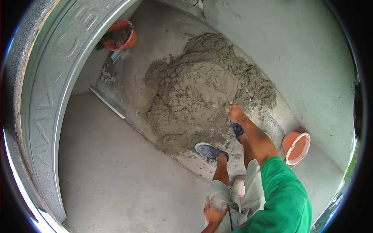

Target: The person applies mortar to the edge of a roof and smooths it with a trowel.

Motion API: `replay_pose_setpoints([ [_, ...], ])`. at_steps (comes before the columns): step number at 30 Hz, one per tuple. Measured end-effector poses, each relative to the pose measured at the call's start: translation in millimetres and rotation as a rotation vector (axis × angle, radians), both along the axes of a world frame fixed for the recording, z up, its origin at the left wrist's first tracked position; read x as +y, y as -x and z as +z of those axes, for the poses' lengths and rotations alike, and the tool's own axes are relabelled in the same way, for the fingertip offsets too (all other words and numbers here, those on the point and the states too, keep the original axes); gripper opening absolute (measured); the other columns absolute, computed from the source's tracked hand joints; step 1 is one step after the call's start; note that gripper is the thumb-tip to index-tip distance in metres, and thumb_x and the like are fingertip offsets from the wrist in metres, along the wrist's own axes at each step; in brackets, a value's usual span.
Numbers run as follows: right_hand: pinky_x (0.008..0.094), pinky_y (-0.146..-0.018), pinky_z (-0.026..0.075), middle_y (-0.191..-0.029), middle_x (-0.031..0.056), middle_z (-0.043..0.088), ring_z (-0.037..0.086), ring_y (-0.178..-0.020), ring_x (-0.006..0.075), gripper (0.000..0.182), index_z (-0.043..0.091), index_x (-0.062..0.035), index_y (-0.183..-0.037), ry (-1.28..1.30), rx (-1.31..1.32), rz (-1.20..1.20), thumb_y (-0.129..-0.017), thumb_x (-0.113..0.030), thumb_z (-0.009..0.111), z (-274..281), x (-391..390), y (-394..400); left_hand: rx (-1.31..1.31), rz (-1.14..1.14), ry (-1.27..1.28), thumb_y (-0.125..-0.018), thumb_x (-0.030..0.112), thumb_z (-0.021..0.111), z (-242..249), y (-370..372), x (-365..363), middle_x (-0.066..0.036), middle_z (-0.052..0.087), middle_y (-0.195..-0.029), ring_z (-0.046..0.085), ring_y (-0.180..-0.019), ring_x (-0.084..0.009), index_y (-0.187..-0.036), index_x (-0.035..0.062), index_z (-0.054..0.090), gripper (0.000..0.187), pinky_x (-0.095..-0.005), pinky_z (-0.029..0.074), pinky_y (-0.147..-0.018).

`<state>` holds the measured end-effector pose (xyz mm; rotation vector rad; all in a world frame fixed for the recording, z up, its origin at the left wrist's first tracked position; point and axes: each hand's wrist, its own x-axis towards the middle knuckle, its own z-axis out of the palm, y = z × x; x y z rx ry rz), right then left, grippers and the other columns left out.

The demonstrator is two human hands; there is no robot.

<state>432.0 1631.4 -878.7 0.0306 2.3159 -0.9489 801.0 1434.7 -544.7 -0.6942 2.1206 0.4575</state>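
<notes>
A large heap of wet grey mortar (194,85) is spread over the floor in front of my feet. At its near right side my right hand (235,113) is closed around the handle of a trowel (218,101). The trowel's blade is coated in mortar and hard to tell from the heap. My left hand (215,211) rests on my left knee, fingers spread over the shorts, holding nothing. My shoes (211,151) stand at the heap's near edge.
To the right, an orange bucket (296,147) lies tilted by the wall. Another orange bucket (126,39) sits at the far left, near a metal strip (107,102) on the floor edge. An embossed metal panel (48,101) curves along the left. Behind my feet is a pale block (239,186).
</notes>
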Motion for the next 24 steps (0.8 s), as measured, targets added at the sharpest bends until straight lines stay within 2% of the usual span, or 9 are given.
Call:
replay_pose_setpoints([
  [2,0.0367,-0.078,0.053,-0.096,0.0224,0.068,0.068,-0.093,0.0284,0.034,0.061,0.0055,-0.105,0.025,-0.058,-0.004,-0.083,-0.017,0.073,-9,-35,23,-0.007,-0.011,0.0,-0.073,0.06,0.067,2,10,0,-0.014,0.035,-0.153,0.047,-0.129,-0.0332,-0.134,0.0096,0.053,0.08,-0.0478,0.035,-0.107],
  [4,0.0396,-0.086,0.053,-0.105,0.0221,0.069,0.066,-0.099,0.0367,0.047,0.059,0.0036,-0.123,0.2,-0.108,-0.078,-0.082,-0.017,0.069,12,-45,31,-0.014,-0.009,0.003,-0.073,0.06,0.067,-4,11,-3,-0.014,0.035,-0.153,0.046,-0.129,-0.0331,-0.135,0.0102,0.052,0.081,-0.0476,0.035,-0.107],
  [9,0.0389,-0.077,0.054,-0.097,0.0219,0.068,0.067,-0.089,0.0336,0.042,0.062,0.0041,-0.115,0.091,0.119,0.034,-0.079,-0.016,0.072,72,10,4,-0.016,0.004,-0.001,-0.074,0.062,0.066,5,34,-3,-0.015,0.035,-0.153,0.044,-0.132,-0.0335,-0.138,0.0119,0.05,0.082,-0.0474,0.034,-0.109],
  [15,0.0458,-0.084,0.053,-0.1,0.0225,0.069,0.065,-0.097,0.0411,0.041,0.064,-0.0041,-0.116,-0.102,0.089,0.205,-0.078,-0.02,0.069,288,61,22,0.051,-0.106,-0.126,-0.087,0.053,0.059,38,47,-1,-0.02,0.043,-0.146,0.041,-0.135,-0.0366,-0.139,0.0083,0.048,0.07,-0.0464,0.032,-0.111],
  [16,0.0463,-0.079,0.054,-0.095,0.0225,0.069,0.065,-0.093,0.0421,0.032,0.066,-0.0016,-0.106,-0.137,0.124,0.252,-0.077,-0.016,0.069,346,52,28,0.112,0.032,-0.056,-0.087,0.053,0.059,61,57,2,-0.02,0.043,-0.146,0.041,-0.135,-0.0366,-0.139,0.0083,0.048,0.07,-0.0464,0.032,-0.111],
  [18,0.0438,-0.072,0.052,-0.084,0.0244,0.068,0.067,-0.084,0.0422,0.03,0.066,0.0046,-0.101,-0.094,0.159,0.349,-0.074,-0.01,0.067,396,62,28,0.377,0.282,-0.489,-0.09,0.053,0.059,125,95,-4,-0.022,0.049,-0.141,0.047,-0.13,-0.0349,-0.136,0.006,0.052,0.066,-0.0445,0.037,-0.109],
  [19,0.045,-0.073,0.052,-0.084,0.0246,0.068,0.066,-0.085,0.0431,0.031,0.066,0.0038,-0.1,-0.06,0.259,0.507,-0.072,-0.011,0.068,407,70,30,0.22,0.455,-0.686,-0.095,0.048,0.055,222,146,-25,-0.021,0.056,-0.134,0.054,-0.125,-0.0316,-0.137,0.0042,0.05,0.061,-0.0403,0.04,-0.106],
  [21,0.0466,-0.075,0.053,-0.086,0.0249,0.068,0.067,-0.085,0.0431,0.035,0.066,0.0038,-0.101,-0.148,0.11,0.463,-0.07,-0.013,0.071,537,25,32,0.44,0.631,-0.79,-0.098,0.044,0.054,336,166,-42,-0.017,0.063,-0.125,0.061,-0.115,-0.0297,-0.132,0.0013,0.054,0.054,-0.0386,0.045,-0.101],
  [24,0.0442,-0.072,0.054,-0.081,0.022,0.068,0.068,-0.083,0.0398,0.04,0.063,0.0011,-0.097,-0.073,0.225,0.7,-0.065,-0.016,0.079,633,-10,28,0.969,0.491,-0.811,-0.101,0.034,0.053,495,151,-82,-0.015,0.064,-0.123,0.062,-0.114,-0.0275,-0.127,0.0019,0.058,0.042,-0.0388,0.046,-0.099],
])
